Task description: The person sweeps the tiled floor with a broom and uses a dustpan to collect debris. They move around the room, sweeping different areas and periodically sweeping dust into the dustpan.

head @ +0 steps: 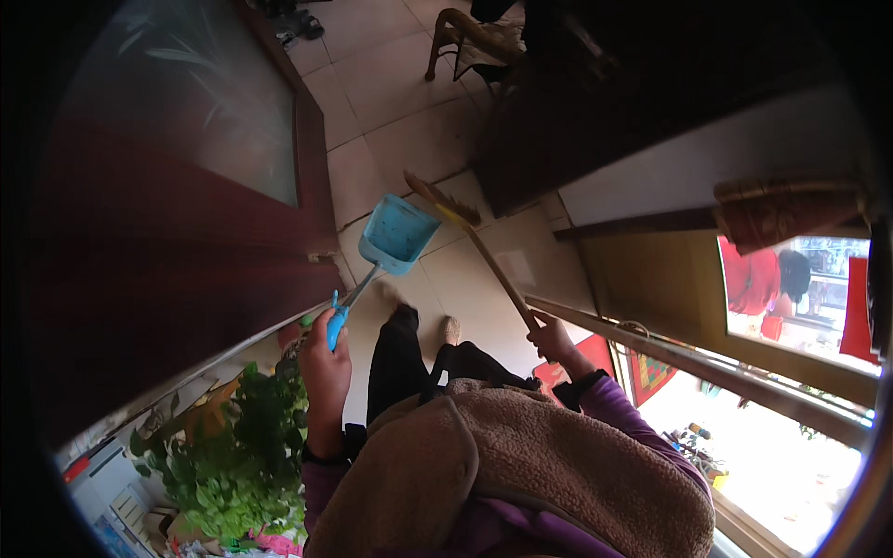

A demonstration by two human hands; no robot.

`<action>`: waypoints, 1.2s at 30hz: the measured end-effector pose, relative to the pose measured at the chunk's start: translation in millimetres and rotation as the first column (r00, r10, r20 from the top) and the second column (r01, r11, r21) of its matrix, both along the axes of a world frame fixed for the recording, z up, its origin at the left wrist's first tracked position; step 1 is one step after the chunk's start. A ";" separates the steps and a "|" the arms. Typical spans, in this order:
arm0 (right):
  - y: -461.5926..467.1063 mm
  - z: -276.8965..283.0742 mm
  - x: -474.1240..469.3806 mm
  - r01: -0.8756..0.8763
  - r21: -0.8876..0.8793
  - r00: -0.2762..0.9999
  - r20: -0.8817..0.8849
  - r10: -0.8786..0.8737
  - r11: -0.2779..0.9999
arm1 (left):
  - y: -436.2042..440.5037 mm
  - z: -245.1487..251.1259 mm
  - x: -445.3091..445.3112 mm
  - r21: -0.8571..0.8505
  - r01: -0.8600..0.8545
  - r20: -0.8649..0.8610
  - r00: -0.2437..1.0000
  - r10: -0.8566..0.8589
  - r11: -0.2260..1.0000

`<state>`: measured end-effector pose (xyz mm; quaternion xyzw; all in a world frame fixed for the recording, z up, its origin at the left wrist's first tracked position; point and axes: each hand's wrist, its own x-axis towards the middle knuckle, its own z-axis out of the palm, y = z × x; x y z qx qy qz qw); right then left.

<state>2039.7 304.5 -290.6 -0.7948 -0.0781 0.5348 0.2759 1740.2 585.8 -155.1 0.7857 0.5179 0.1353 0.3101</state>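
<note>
My left hand [326, 363] grips the blue handle of a long-handled plastic dustpan [399, 234]. Its pan hangs or rests just past my feet, mouth facing away from me, with dark specks on the inside. In my right hand [553, 337] is the wooden stick of a broom [497, 268]. The broom's brown bristle head [443, 199] lies just beyond and to the right of the pan's lip, apart from it. Whether either one touches the floor is hard to tell.
Pale floor tiles [401, 115] run ahead between a dark red door [279, 258] with frosted glass and a dark piece of furniture [649, 118]. A wicker chair [481, 42] stands farther off. Leafy green plants [237, 453] are at left, a bright window [795, 300] at right.
</note>
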 end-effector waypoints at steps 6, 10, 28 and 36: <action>142.7 -17.3 51.7 -0.088 0.008 0.991 0.104 0.087 0.996 | 135.9 -46.0 55.1 -0.068 -0.006 0.098 0.995 0.013 0.998; 236.3 -41.3 91.0 -0.114 -0.082 0.964 0.231 0.130 0.990 | 222.4 -81.5 89.9 -0.065 0.034 0.104 0.994 -0.027 0.997; 558.7 -280.5 306.4 -0.013 -0.290 0.605 0.760 0.238 0.957 | 398.9 -175.7 196.4 -0.251 -0.004 -0.038 0.999 -0.006 0.968; 576.4 -321.1 322.7 0.358 -0.095 0.859 0.423 -0.288 0.929 | 407.0 -192.4 206.9 -0.238 0.003 -0.094 0.995 -0.026 0.971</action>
